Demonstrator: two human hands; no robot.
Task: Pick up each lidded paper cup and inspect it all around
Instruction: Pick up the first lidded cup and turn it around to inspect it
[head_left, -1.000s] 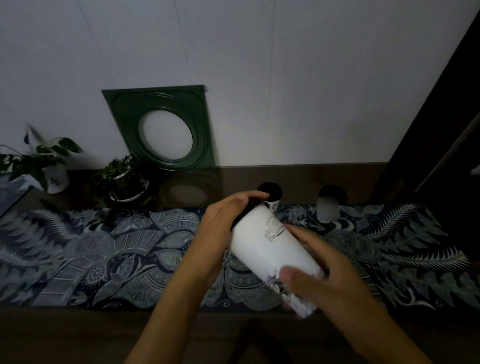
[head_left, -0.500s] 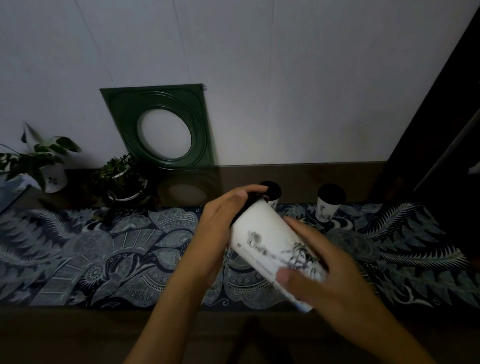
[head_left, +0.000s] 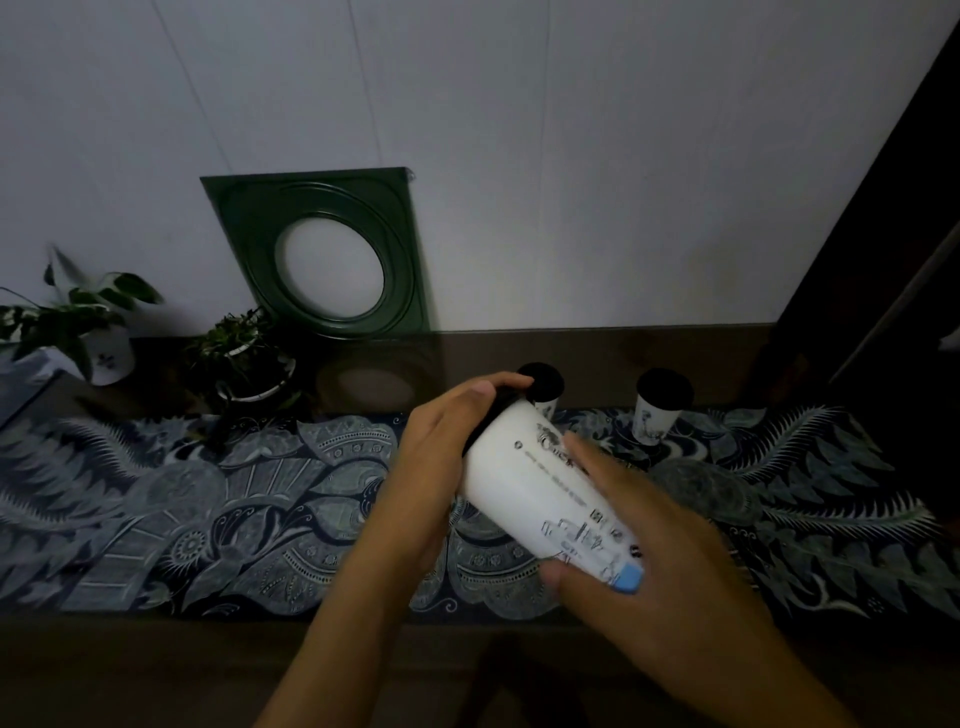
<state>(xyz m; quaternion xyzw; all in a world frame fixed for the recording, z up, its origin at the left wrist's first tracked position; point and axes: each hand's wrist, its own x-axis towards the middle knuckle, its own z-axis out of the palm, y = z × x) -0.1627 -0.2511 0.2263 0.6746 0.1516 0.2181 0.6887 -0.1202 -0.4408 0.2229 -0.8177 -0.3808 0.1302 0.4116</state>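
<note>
I hold a tall white paper cup (head_left: 524, 486) with a black lid, tilted on its side above the patterned cloth, lid end up and to the left. My left hand (head_left: 436, 441) grips the lid end. My right hand (head_left: 639, 535) grips the base end, where small print and a blue patch show. Two more lidded cups stand upright at the back: one (head_left: 545, 387) partly hidden behind the held cup, the other (head_left: 658, 408) to its right.
A blue-grey patterned cloth (head_left: 208, 509) covers the dark table. A green square frame (head_left: 322, 254) with a round opening leans on the wall. Two potted plants (head_left: 244, 358) (head_left: 78, 327) stand at the back left. A dark door edge (head_left: 893, 260) rises at the right.
The cup has turned about its long axis in my hands: the drawing seen half a second ago has rolled away, and small print with a blue patch now faces up.
</note>
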